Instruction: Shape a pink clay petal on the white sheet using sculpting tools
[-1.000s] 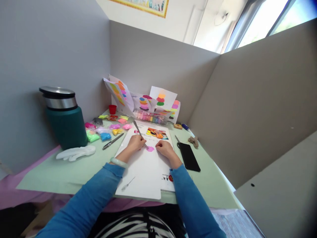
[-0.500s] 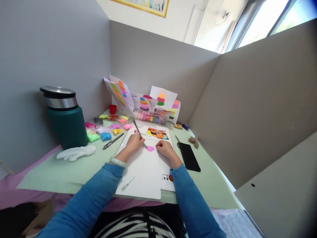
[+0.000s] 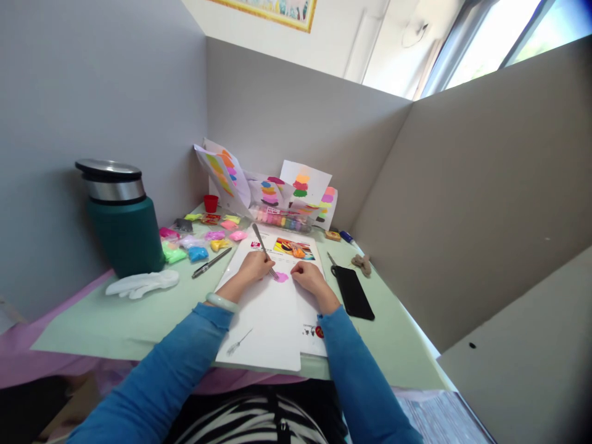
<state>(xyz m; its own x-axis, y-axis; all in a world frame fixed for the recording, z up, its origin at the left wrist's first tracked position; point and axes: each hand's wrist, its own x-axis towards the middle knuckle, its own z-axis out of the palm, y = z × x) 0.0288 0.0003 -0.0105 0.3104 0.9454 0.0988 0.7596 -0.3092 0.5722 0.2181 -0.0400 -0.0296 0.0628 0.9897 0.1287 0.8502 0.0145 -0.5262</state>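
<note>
My left hand [image 3: 256,266] is closed around a slim grey metal tool [image 3: 261,238], which slants down to the right. Its lower end meets the left part of a flat pink patch, seemingly clay, [image 3: 282,277] on a white sheet of paper [image 3: 263,327]. Just right of the patch, my right hand [image 3: 309,277] has its fingertips curled together close to the paper. Whether anything is between those fingers is too small to tell. Under the sheet lies a printed page [image 3: 312,302] with a colourful picture.
To the left are a green bottle [image 3: 123,237], a white glove [image 3: 141,285], a pen [image 3: 211,264] and several coloured clay packets [image 3: 198,254]. A black phone-like slab [image 3: 354,293] lies right. Colour-swatch papers [image 3: 305,179] lean behind, near grey partitions [image 3: 296,105].
My left hand has shifted slightly right, and the metal tool's tip now reaches further onto the pink patch. My right hand looks unmoved.
</note>
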